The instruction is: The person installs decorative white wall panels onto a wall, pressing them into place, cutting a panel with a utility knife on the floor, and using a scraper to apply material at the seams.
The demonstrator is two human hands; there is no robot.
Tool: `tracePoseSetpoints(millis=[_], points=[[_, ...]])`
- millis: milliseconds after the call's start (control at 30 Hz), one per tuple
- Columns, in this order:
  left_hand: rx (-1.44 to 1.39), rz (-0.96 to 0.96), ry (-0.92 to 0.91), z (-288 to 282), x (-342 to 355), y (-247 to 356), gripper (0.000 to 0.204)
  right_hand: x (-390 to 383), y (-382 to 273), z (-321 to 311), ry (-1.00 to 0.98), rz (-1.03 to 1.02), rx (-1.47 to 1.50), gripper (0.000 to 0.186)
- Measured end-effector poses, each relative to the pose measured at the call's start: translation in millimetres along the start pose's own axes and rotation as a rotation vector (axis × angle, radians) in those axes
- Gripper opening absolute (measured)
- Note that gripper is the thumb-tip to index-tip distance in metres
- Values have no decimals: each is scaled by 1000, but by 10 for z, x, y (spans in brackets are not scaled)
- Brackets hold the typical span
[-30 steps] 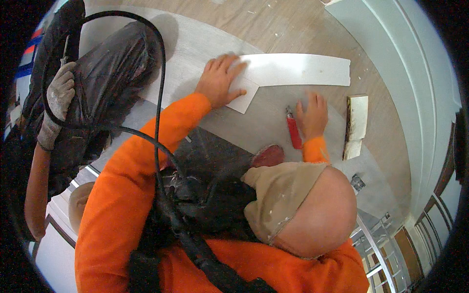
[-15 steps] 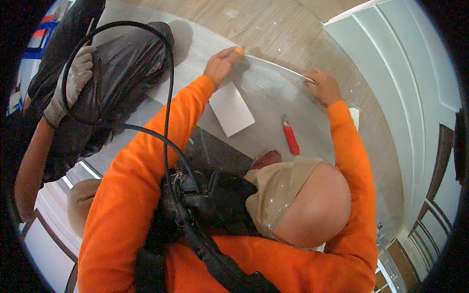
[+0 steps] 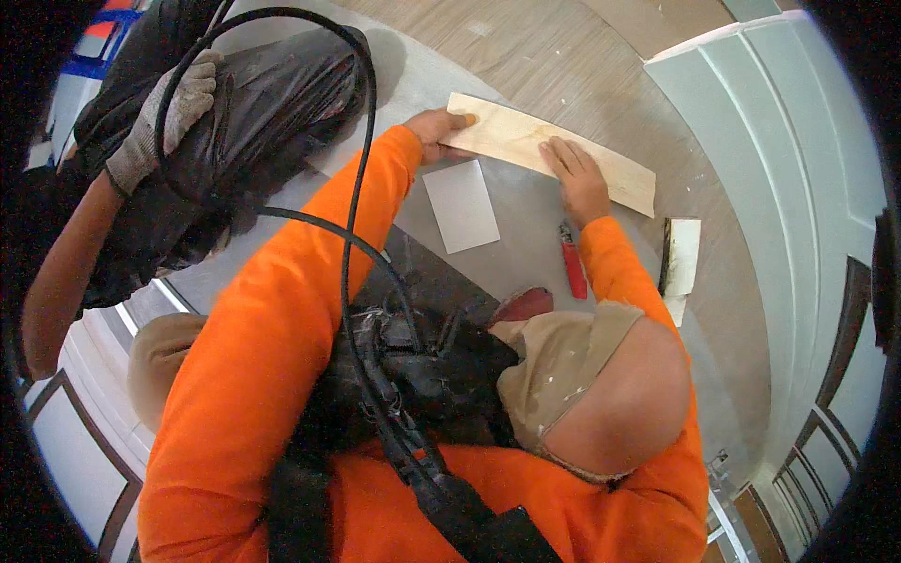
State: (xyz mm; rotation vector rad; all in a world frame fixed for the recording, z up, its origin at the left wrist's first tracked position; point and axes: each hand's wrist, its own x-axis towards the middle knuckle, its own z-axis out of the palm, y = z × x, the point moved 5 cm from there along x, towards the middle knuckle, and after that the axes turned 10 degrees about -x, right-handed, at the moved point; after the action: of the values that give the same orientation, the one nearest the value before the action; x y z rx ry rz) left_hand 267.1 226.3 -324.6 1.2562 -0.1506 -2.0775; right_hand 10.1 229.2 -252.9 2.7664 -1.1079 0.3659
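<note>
My left hand (image 3: 436,136) grips the left end of a pale wooden board (image 3: 507,127), thumb on its top face. My right hand (image 3: 579,183) lies on the board's near edge with fingers stretched over it, open. Just below the board, a white square piece (image 3: 460,208) rests on the grey sheet (image 3: 514,265). A red-handled utility knife (image 3: 573,263) lies below my right hand, near my orange sleeve. An offcut (image 3: 681,253) with a white face and dark edge is to the right.
At the left, a co-worker's gloved hand (image 3: 178,111) rests by dark-trousered legs (image 3: 272,113), with black cable loops (image 3: 371,103) over them. Wood-look flooring (image 3: 544,56) runs beyond the sheet. A pale panelled surface (image 3: 751,141) curves along the right, with a metal frame low down.
The long piece, earlier white face up, then raised on edge, now lies wood face up. The white square is separate from it. My right hand has moved from beside the knife onto the board.
</note>
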Motion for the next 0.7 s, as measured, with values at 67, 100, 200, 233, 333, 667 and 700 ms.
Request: tracePoseSetpoints(millis=[67,100,200,233,333,667,700], points=[[-140,39,113,-98,0,-89,36,-14,-105,37,-27,8,-10,48],[-139,40,123,-142,-14,-121,36,-9,-152,63,-54,15,-27,48],[-129,108,164,-127,-73,-143,38,-31,-207,92,-103,37,-49,48],[-105,125,188,7,-136,-100,39,-78,-189,110,-115,57,-49,48],[-58,179,212,79,-215,15,38,-49,-226,180,-216,63,-74,50],[192,216,103,781,-591,876,62,292,56,-458,-240,233,230,37],[320,289,153,880,-663,1019,72,339,184,-648,-258,353,436,32]])
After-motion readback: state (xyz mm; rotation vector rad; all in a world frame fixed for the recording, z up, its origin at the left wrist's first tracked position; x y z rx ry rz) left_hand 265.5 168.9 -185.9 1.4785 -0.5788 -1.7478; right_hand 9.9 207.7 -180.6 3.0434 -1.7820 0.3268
